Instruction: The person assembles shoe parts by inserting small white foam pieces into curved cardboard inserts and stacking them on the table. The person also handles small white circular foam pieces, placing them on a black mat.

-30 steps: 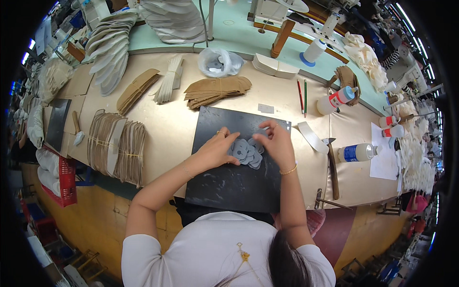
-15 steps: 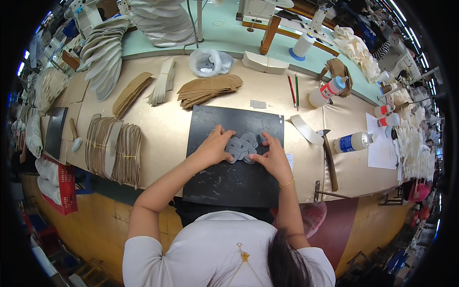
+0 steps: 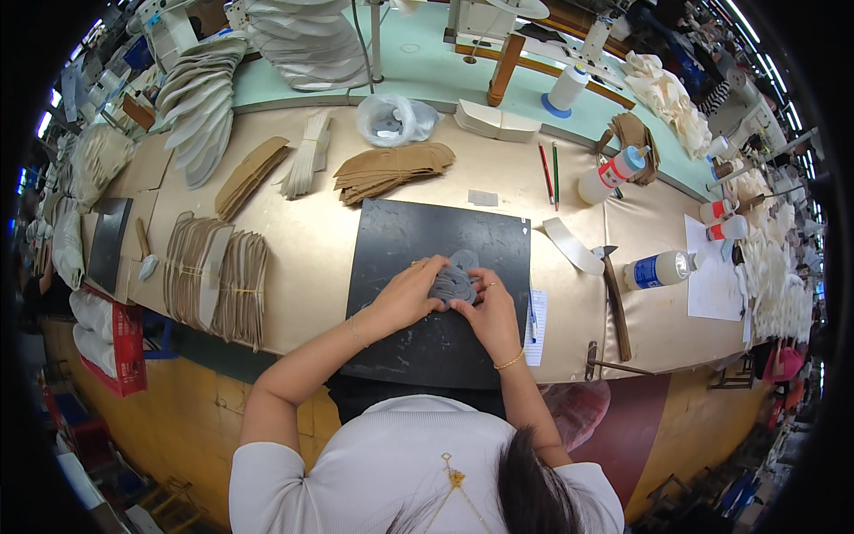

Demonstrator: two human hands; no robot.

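A small heap of grey, rounded flat cut pieces (image 3: 455, 283) lies on a black mat (image 3: 400, 356) in front of me. My left hand (image 3: 411, 292) is closed against the heap's left side, its thumb at the near edge. Against the right side, my right hand (image 3: 488, 311) presses with bent fingers, its thumb close to the left one. Between them the pieces overlap in a tight bunch. The fingertips are partly hidden behind it.
Bundled brown pieces (image 3: 396, 169) and a plastic bag (image 3: 391, 120) lie beyond the mat. A hammer (image 3: 614, 303), a curved pale strip (image 3: 572, 246) and a bottle (image 3: 656, 270) are at the right. Tied stacks (image 3: 213, 280) stand at the left.
Both hands have come closer together, and the grey pieces that were spread out are now squeezed into a tighter bunch. A pen on paper beside the mat has come into view.
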